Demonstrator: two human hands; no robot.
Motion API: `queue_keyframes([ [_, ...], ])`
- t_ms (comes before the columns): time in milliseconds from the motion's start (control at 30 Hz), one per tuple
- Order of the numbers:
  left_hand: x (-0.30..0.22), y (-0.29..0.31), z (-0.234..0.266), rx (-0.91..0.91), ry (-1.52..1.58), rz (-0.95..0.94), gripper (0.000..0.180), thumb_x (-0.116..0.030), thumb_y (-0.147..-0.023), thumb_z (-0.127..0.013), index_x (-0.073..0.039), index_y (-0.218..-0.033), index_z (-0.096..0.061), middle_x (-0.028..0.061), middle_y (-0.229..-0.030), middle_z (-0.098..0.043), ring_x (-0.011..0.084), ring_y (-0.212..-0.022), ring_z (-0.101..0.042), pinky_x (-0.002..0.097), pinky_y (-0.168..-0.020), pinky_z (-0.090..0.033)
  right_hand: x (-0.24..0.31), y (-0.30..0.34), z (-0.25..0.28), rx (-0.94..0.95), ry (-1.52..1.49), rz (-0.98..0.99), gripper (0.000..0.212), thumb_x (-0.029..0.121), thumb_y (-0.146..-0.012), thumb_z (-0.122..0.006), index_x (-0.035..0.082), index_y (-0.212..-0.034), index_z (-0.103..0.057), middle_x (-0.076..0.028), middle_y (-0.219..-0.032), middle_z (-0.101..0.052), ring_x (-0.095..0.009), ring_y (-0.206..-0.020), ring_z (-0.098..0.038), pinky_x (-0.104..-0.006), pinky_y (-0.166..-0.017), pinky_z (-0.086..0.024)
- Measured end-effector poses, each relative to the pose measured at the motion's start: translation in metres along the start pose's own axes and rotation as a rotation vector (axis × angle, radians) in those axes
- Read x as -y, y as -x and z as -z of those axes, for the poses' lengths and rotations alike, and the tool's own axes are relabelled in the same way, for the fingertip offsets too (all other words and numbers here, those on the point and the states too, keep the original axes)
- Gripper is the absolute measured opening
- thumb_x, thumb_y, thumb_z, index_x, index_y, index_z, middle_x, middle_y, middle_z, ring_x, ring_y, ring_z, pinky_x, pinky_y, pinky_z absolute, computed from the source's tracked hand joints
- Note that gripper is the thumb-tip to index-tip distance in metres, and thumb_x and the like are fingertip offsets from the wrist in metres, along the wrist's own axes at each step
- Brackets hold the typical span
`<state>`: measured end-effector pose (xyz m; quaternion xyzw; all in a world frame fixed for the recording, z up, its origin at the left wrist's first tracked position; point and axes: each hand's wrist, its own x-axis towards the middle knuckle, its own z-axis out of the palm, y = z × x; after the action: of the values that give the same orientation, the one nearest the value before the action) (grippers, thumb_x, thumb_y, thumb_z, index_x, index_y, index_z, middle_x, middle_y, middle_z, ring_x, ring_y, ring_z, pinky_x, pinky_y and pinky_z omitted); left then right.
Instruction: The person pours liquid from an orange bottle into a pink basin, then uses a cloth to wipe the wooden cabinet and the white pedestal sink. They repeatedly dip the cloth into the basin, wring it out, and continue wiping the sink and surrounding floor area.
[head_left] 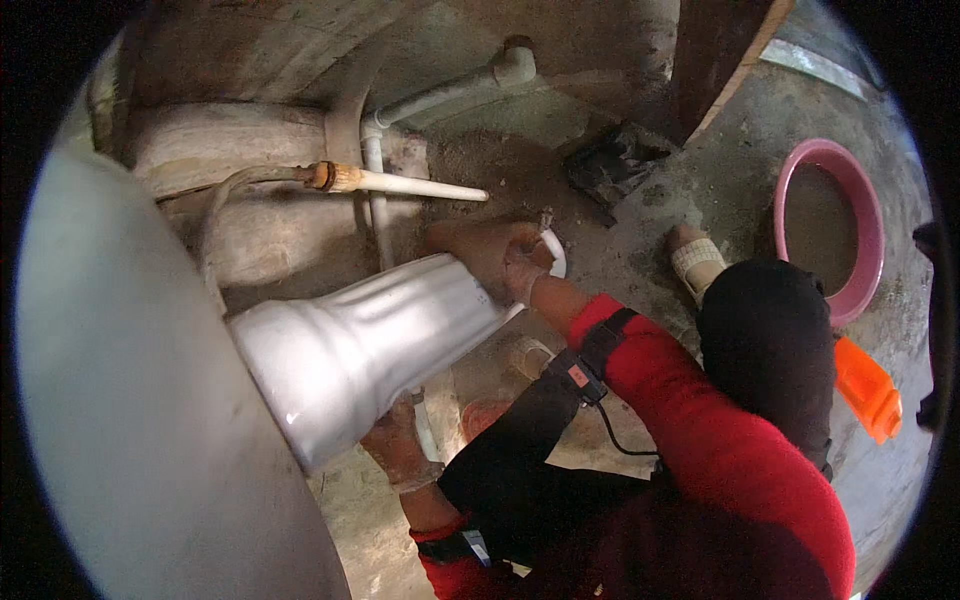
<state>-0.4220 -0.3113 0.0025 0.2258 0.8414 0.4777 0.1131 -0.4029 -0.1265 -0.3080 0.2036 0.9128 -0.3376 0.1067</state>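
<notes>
A glossy white ceramic pedestal (375,335) with a fluted side runs from under a large pale basin (130,380) toward the floor. My left hand (397,447) is against its near lower side, the fingers curled behind its edge and partly hidden. At its far end my right hand (527,265) is bent closed beside a curved white rim (554,254). What lies inside those fingers is hidden. Reddish-brown material (470,245) shows next to the right hand, its kind unclear. A short white pipe (424,430) stands close to my left hand.
A white tapered tube (420,186) on a hose points right above the pedestal. Behind it, white plumbing pipe (440,98) follows the wall. A black plastic bag (620,165), pink tub (872,235) and orange container (868,390) lie to the right.
</notes>
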Motion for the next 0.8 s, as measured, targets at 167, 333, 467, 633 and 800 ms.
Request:
queue_keyframes([
  [167,0.01,-0.001,0.006,-0.15,0.015,0.094,0.05,-0.027,-0.091,-0.071,0.004,-0.127,-0.054,0.0112,-0.12,-0.059,0.0222,-0.113,-0.054,0.0364,-0.097,-0.044,-0.03,0.006,-0.02,0.0,-0.087,-0.097,0.027,0.029,-0.081,-0.071,0.007,-0.097,-0.07,-0.017,-0.093,-0.067,-0.032,-0.087,-0.065,-0.0419,-0.078,-0.053],
  [333,0.017,-0.003,0.019,-0.045,-0.249,-0.017,0.054,-0.027,-0.09,-0.07,0.005,-0.129,-0.05,0.0141,-0.129,-0.052,0.0252,-0.115,-0.053,0.0383,-0.1,-0.042,-0.025,0.03,-0.043,-0.035,-0.175,-0.176,0.026,0.028,-0.08,-0.071,0.007,-0.095,-0.07,-0.016,-0.093,-0.068,-0.031,-0.087,-0.065,-0.0417,-0.078,-0.053],
  [467,0.02,-0.005,0.016,-0.093,-0.184,-0.031,0.064,-0.028,-0.088,-0.072,0.003,-0.136,-0.044,0.0144,-0.134,-0.049,0.0266,-0.119,-0.051,0.0415,-0.102,-0.041,-0.008,0.05,-0.063,-0.054,-0.254,-0.249,0.025,0.027,-0.08,-0.071,0.007,-0.094,-0.071,-0.016,-0.093,-0.068,-0.031,-0.088,-0.066,-0.0415,-0.078,-0.053],
  [633,0.02,0.009,0.005,-0.168,-0.121,-0.038,0.073,-0.027,-0.086,-0.074,0.0,-0.143,-0.036,0.014,-0.139,-0.046,0.0269,-0.125,-0.046,0.0425,-0.105,-0.04,-0.033,0.025,-0.052,-0.061,-0.206,-0.272,0.024,0.027,-0.079,-0.072,0.007,-0.093,-0.072,-0.016,-0.093,-0.069,-0.031,-0.088,-0.066,-0.0412,-0.078,-0.053],
  [800,0.017,0.009,0.012,-0.145,-0.103,-0.067,0.082,-0.028,-0.084,-0.077,-0.004,-0.147,-0.031,0.0128,-0.143,-0.042,0.0268,-0.13,-0.043,0.0421,-0.11,-0.036,-0.067,-0.006,-0.023,-0.03,-0.164,-0.24,0.023,0.026,-0.079,-0.072,0.007,-0.092,-0.072,-0.016,-0.093,-0.069,-0.031,-0.089,-0.067,-0.041,-0.078,-0.054],
])
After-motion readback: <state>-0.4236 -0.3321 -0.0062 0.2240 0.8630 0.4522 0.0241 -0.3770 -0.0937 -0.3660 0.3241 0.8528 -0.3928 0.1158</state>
